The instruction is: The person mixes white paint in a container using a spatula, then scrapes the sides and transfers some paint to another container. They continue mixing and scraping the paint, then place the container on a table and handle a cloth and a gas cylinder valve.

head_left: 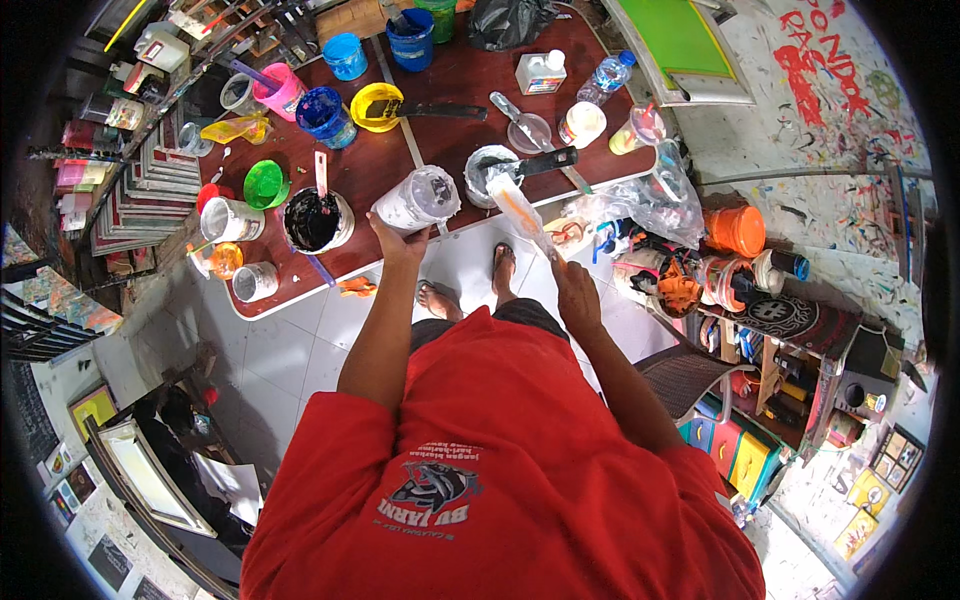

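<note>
Container [412,203] and spatula [522,217] held at the near edge of the bench [460,85].
The container is grasped by the fingers of the left hand [400,241]; the spatula is clenched in the right hand [577,296], its blade end positioned at the rim of the white bucket [478,188].

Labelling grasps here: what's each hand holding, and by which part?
Left hand: the smeared white tub, by its lower side, near the base. Right hand: the long whitish spatula, by its near end.
</note>
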Motion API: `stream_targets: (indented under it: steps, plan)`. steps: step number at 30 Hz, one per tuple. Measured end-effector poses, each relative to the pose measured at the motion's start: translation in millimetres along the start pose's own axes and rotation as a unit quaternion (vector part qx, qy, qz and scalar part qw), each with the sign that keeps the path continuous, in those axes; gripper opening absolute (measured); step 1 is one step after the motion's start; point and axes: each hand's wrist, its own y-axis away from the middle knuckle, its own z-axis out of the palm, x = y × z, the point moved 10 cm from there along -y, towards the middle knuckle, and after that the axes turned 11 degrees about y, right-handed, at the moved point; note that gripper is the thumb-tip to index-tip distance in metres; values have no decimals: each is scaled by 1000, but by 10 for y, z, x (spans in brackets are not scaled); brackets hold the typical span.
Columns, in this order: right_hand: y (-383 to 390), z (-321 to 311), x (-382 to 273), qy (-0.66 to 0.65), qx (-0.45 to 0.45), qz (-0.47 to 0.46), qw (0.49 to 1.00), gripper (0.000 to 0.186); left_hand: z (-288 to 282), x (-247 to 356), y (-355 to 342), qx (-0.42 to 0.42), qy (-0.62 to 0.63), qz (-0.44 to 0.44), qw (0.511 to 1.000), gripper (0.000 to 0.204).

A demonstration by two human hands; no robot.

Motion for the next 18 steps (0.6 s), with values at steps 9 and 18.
stream_targets:
  steps: [9, 18]
  plan:
    - [71, 446, 169, -27, 6, -30, 999, 58, 97, 71, 92, -20, -34, 25, 999, 74]
    - [465, 276, 320, -62, 9, -11, 998, 46, -28, 113, 60, 35, -13, 15, 999, 75]
